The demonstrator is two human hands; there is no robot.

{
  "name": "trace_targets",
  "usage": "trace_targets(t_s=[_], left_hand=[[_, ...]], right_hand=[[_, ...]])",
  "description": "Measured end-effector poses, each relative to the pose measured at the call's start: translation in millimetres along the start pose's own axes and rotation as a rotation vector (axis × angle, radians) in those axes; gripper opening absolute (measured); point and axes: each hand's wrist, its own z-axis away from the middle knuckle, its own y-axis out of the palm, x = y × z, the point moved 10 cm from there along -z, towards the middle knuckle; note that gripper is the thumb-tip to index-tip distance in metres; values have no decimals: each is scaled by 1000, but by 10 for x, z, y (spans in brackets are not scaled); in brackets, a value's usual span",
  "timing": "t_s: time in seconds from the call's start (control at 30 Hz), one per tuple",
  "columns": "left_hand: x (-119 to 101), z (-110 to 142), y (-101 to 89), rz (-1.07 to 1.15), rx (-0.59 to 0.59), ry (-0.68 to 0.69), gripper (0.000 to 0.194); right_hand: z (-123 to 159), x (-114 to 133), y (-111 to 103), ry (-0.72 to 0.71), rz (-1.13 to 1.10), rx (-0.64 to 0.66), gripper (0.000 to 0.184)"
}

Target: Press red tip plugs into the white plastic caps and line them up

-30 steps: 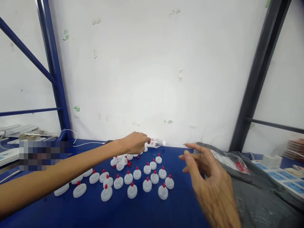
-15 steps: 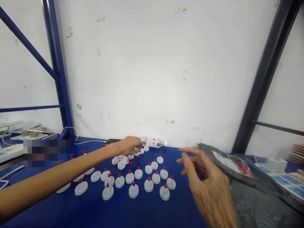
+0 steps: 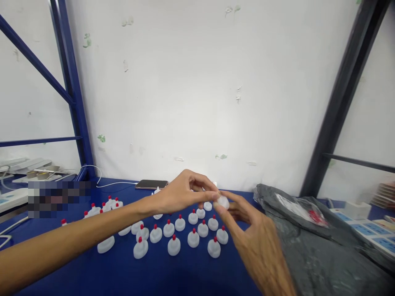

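My left hand (image 3: 182, 193) reaches across and meets my right hand (image 3: 256, 230) above the blue table. Between their fingertips is a white nozzle cap (image 3: 223, 202), pinched by both hands. Fingers partly cover it, and I cannot make out a red tip on it. Below and to the left stand several white nozzle caps with red tips (image 3: 174, 246), spread over the tabletop in loose rows. Part of the group at the back is hidden behind my left hand and forearm.
A phone (image 3: 151, 184) on a white cable lies near the wall. Grey plastic bags (image 3: 327, 255) cover the right side, beside a blue-and-white power strip (image 3: 367, 232). Blue rack posts (image 3: 75, 94) rise at the left; a dark post (image 3: 336, 111) stands at the right.
My left hand has come from the pile at the back to my right hand, bringing a white nozzle cap. My right hand has closed its fingers on the cap.
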Motion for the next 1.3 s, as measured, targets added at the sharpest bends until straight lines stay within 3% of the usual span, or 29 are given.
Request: trace_targets(t_s=[0.07,0.13,0.17,0.27,0.4,0.57,0.7,0.83,1.0,1.13,1.23,1.3], left_hand=[[116,-18,-20,-84,4,-34,29],[349,-33,-91,-364,19,-83,30],[478,-35,-134,-623,35,-92,28],[909,-1,-246,-858,75,-154,16],[1309,61,-266,-999,129,-207,22],[1615,45,-201,-1078,163,-198,13],[1752,25,-192,-1084,147,-168,17],[1534,19,-258,-1040,61,-151,15],[797,32,-346,-840,-90,-97,12],[324,84,-249,-522,-80,-44,14],[174,124,-128,-258,-32,-23,12],[141,136,-78,-195,-21,-16,12]], right_hand=[[7,27,-101,-13,17,-62,33],[12,12,-184,-8,50,-117,32],[13,-6,-211,-4,64,-135,32],[6,-76,-234,17,75,-150,32],[-4,-121,-191,49,36,-109,33],[-1,-110,-153,98,4,-64,32],[-8,-116,-144,122,18,-60,36],[-15,-163,-89,125,55,-43,37],[-16,-122,39,19,101,19,30],[7,-39,68,-3,77,56,32],[20,3,51,15,46,62,33],[21,34,40,-4,33,60,33]])
